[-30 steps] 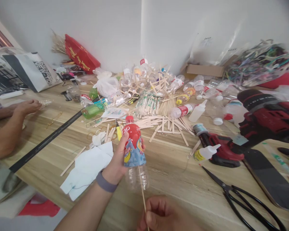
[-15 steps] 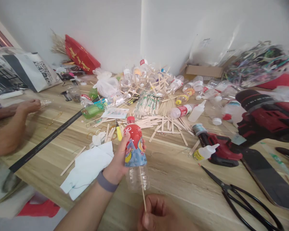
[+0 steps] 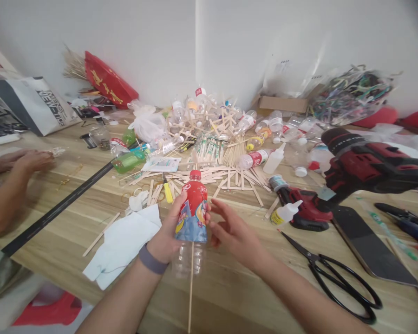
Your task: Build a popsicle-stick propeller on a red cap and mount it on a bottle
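Note:
My left hand [image 3: 170,225] is wrapped around a plastic bottle [image 3: 195,195] with a red cap and a red and blue label; its clear lower part shows under the label. A thin wooden stick [image 3: 191,292] runs down from the bottle toward the bottom of the view. At the right of the label is my right hand [image 3: 235,229], fingers apart and holding nothing; whether its fingertips touch the bottle I cannot tell. White paper [image 3: 125,241] lies left of my left wrist, and black scissors [image 3: 311,257] lie to the right of my right arm.
Ahead spreads a pile of flat wooden sticks [image 3: 226,175] and bottles. Right stand a red and black drill [image 3: 376,162], a small glue bottle [image 3: 282,214] and a phone [image 3: 372,246]. A co-worker's hands [image 3: 31,160] and a long black strip [image 3: 62,204] are at left.
My right hand has let go of the stick's lower end and moved up beside the label. The bottle stays in my left hand, and the view has shifted a little to the right.

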